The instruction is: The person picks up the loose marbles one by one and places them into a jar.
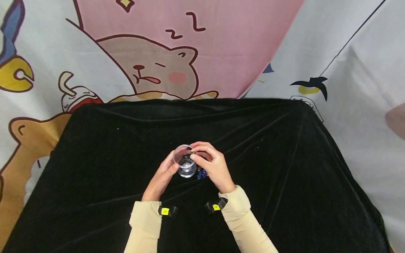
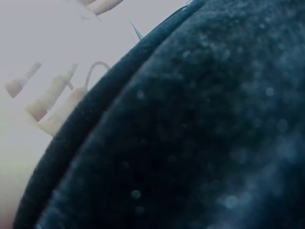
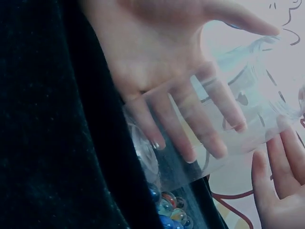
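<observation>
A clear plastic jar point(image 1: 187, 170) stands on the black cloth, its mouth uncovered. My left hand point(image 1: 162, 175) grips its left side; through the clear wall in the right wrist view, the left fingers point(image 3: 183, 129) show behind it, the thumb up by the rim. At the mouth, my right hand point(image 1: 212, 165) pinches a small marble point(image 1: 193, 153) between thumb and fingers. Several blue and coloured glass marbles point(image 1: 201, 173) lie on the cloth right of the jar, partly hidden under the right hand. The left wrist view is washed out, with only faint fingers at its left.
Black velvet cloth point(image 1: 104, 168) covers the table and lies in folds. Behind its far edge hangs a printed cartoon backdrop point(image 1: 234, 45). Dark straps with yellow labels sit at both wrists, over cream sleeves point(image 1: 143, 225).
</observation>
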Available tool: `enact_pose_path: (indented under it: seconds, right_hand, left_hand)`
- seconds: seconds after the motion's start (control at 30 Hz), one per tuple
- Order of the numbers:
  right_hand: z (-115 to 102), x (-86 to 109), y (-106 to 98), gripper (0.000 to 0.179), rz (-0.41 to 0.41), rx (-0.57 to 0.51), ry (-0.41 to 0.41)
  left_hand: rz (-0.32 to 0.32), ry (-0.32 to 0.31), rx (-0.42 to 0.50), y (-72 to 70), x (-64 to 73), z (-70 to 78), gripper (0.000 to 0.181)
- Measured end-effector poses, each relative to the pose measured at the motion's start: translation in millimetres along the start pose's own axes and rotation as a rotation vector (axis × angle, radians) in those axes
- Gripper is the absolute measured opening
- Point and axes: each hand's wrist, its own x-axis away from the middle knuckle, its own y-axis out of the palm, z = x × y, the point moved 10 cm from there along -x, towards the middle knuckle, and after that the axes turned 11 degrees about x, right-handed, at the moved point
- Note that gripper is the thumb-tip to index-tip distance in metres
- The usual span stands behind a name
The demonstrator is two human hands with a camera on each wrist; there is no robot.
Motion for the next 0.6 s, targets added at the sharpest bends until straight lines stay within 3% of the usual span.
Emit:
enact_pose_path:
  seconds: [0.37, 0.6]
  right_hand:
    - [0.1, -1.8, 7.3, 0.018, -0.054, -0.02, 0.0]
    - [-0.3, -1.8, 3.7, 0.019, -0.055, 0.004, 0.002]
  left_hand:
    - [0.027, -0.001, -0.039, -6.3, 1.3, 0.7, 0.054]
    - [0.007, 0.015, -0.023, -4.2, -3.6, -0.8, 0.058]
